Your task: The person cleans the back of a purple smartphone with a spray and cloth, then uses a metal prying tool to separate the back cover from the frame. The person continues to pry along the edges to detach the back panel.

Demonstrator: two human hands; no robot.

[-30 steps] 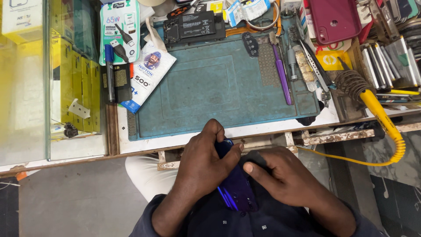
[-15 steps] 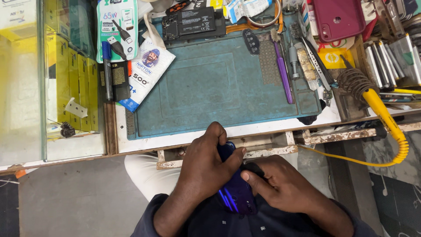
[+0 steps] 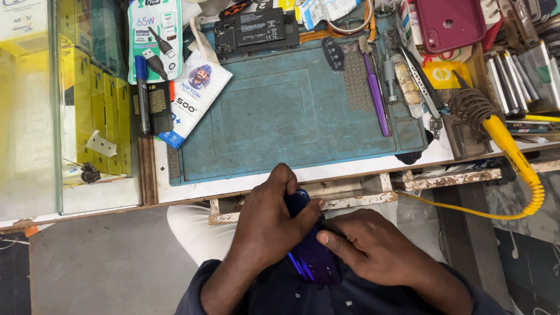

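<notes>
Here the left hand [image 3: 271, 219] and the right hand [image 3: 373, 248] both grasp a purple phone [image 3: 309, 256] over the lap, just below the worktop [image 3: 326, 170] edge

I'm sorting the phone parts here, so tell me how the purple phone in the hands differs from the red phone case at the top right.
The purple phone is held at the person's lap between the left hand and right hand; the red phone case lies untouched among clutter on the bench. The phone is glossy dark purple and largely covered by fingers; the case is matte crimson and mostly in plain view, with its camera cutout showing. Both are flat, rounded rectangles.
</notes>
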